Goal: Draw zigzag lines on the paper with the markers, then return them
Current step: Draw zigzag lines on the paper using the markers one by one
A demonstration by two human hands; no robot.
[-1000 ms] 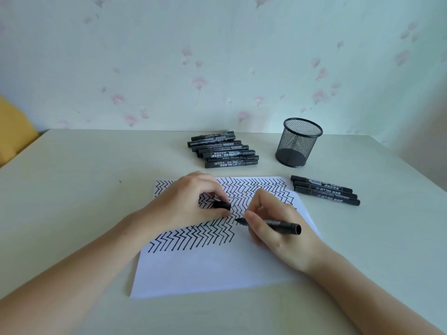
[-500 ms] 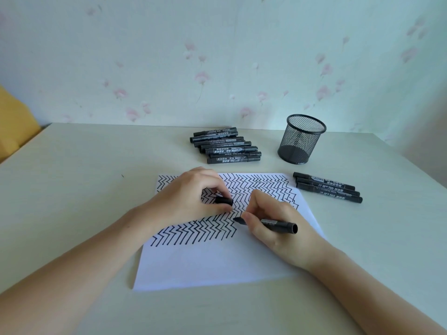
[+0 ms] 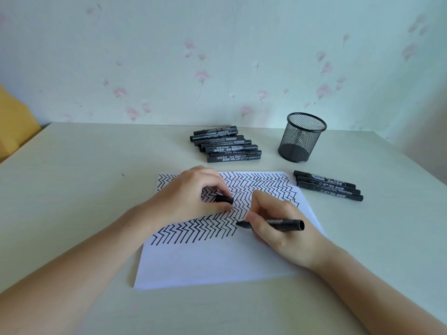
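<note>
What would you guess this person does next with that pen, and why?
Probably carry the zigzag row on to the right. The right hand holds the uncapped marker with its tip at the right end of the lowest row, which stops partway across the paper; blank sheet lies beyond. The left hand pinches the cap, so capping looks a step away.
</note>
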